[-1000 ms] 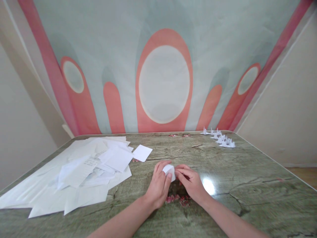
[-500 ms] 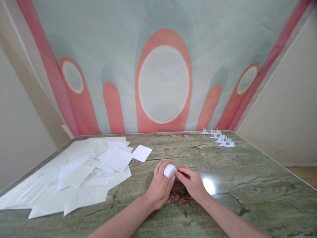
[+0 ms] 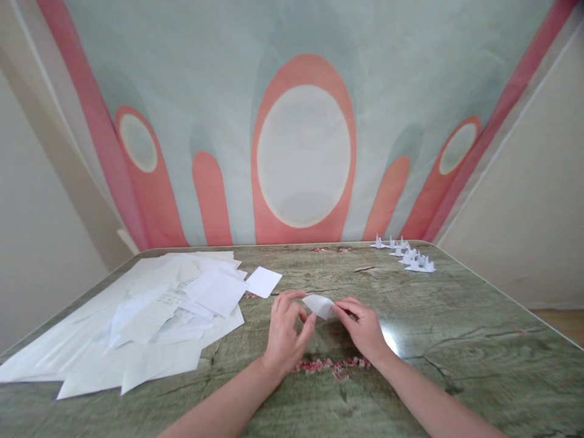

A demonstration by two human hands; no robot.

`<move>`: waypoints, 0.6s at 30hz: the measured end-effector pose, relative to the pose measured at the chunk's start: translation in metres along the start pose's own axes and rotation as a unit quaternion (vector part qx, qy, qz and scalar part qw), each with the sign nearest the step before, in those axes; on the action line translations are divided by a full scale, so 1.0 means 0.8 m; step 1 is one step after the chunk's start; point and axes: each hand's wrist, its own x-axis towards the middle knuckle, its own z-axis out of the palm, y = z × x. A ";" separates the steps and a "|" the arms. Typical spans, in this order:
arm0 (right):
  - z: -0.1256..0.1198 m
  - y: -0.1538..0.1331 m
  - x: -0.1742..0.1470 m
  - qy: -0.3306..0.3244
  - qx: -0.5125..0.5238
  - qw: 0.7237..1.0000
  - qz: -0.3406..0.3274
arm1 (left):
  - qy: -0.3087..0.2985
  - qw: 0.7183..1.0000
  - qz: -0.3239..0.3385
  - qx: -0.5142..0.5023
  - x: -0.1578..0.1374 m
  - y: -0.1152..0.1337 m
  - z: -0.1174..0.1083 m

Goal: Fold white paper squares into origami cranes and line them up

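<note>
Above a worktop [image 3: 465, 304], paper [image 3: 319, 306] sits between right fingers [image 3: 350, 306], clamped on one end, and left fingers [image 3: 289, 297] at the other, grip unclear

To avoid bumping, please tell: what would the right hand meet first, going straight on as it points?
The right hand would first meet the small folded white paper it touches, then perhaps the left hand; depth is unclear.

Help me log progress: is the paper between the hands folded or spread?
Folded, apparently: the paper shows differently shaded, angled faces. Layers inside, I cannot tell.
</note>
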 end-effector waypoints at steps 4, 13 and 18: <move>0.003 -0.002 -0.006 -0.002 -0.033 0.998 -0.056 | 0.022 1.000 -0.012 -0.017 0.000 -0.007 0.007; 0.009 -0.009 -0.014 0.010 -0.062 0.989 -0.134 | 0.006 0.998 -0.006 -0.060 -0.004 -0.008 0.010; 0.010 -0.007 -0.015 0.012 -0.072 0.985 -0.157 | 0.016 0.997 0.005 -0.077 -0.004 -0.012 0.013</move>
